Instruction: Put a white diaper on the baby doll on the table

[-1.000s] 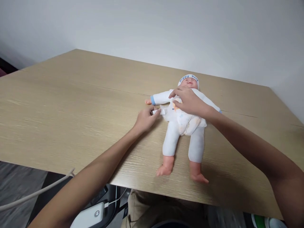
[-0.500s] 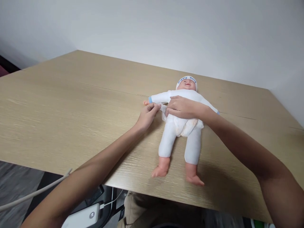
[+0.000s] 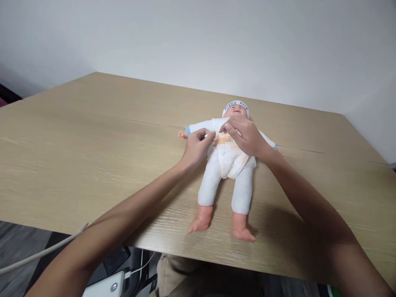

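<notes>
A baby doll [image 3: 210, 187] in a white suit lies on its back, feet toward me, wearing a white cap with blue lettering. Around its hips is a white diaper [image 3: 230, 159] with an orange print on the front waist. My left hand [image 3: 198, 148] is at the diaper's left side, thumb and forefinger pinched on its side tab, which is mostly hidden by the fingers. Over the doll's belly is my right hand [image 3: 247, 138], its fingers bent and apart, with nothing visible in it. It covers part of the diaper's waist and the doll's chest.
The wooden table [image 3: 93, 156] meets a pale wall [image 3: 198, 45] at the back. Below the front edge are a white power bank [image 3: 105, 286] with a cable and a dark bag-like item. A thick pale cable [image 3: 43, 252] runs at the lower left.
My right hand has lifted off the diaper's front, baring the orange print. My left hand has moved in against the diaper's waist with the side tab. The view has shifted slightly.
</notes>
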A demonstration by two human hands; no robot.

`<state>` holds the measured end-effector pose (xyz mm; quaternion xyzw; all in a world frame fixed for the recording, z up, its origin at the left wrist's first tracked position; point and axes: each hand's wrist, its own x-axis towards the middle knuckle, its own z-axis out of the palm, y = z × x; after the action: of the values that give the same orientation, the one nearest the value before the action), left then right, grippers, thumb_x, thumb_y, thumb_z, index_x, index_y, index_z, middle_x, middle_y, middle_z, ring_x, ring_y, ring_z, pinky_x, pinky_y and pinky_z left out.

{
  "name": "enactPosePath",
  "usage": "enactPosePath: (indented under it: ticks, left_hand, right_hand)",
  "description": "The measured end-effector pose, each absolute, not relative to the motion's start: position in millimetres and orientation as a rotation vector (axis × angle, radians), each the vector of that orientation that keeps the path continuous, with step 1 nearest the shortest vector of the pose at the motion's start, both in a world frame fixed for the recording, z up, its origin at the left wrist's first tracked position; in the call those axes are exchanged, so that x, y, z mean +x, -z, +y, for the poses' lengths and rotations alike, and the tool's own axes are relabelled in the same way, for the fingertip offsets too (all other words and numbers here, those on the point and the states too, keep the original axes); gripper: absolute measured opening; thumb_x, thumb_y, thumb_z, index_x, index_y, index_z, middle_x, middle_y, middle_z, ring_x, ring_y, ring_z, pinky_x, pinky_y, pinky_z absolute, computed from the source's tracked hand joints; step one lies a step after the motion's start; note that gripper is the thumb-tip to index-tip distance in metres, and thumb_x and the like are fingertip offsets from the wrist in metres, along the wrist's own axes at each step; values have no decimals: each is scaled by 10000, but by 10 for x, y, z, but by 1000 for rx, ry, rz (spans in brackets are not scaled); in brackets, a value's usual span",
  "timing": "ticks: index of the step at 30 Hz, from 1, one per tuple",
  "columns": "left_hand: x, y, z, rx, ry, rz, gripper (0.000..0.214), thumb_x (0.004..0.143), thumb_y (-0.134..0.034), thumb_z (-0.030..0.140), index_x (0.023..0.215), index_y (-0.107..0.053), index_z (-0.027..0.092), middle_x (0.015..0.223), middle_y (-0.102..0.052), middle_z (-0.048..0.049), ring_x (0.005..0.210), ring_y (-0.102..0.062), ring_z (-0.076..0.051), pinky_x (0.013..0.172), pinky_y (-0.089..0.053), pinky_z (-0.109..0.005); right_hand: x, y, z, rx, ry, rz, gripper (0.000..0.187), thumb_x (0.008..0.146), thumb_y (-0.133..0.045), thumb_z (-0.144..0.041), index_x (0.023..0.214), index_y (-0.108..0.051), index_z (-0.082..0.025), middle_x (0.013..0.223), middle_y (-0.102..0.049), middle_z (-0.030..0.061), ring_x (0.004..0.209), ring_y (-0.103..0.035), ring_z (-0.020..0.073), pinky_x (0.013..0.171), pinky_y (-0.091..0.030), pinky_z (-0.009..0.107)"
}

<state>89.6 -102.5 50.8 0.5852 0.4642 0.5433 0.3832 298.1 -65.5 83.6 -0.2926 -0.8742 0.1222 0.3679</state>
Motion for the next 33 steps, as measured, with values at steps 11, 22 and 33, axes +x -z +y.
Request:
enactPosePath:
  ticks: [11, 22, 33]
  left_hand:
    - [1101, -342, -1047, 1854, -1432, 1012, 361, 928, -737, 323, 758, -430, 234, 731, -417, 45, 698, -401, -152, 668, -338, -318]
    - [792, 9, -811, 1852, -1451, 825, 426, 1066, -637, 583, 1332, -483, 288, 1097, -608, -48, 881, -566, -205, 864, -503, -384]
    - [754, 92, -631, 1810, -1295, 1093, 252, 1044, -646, 484, 1015, -638, 234, 949, -612, -38, 910, -544, -222, 872, -471, -371]
  right_hand:
    - [2975, -824, -830, -896, -658, -2177, 467, 1123, -558, -556, 789, -547, -231, 770, -546, -16, 744, -468, 168, 709, -346, 344]
    - [3040, -851, -776, -957, -764, -2216, 332, 1024, -703, -477, 842, -590, -223, 851, -620, -6, 810, -546, 177, 760, -407, 343]
    - [3058, -773, -788, -982, -685, -2193, 185, 989, -682, -290, 1036, -507, -254, 927, -581, -8, 773, -515, 173, 731, -426, 334]
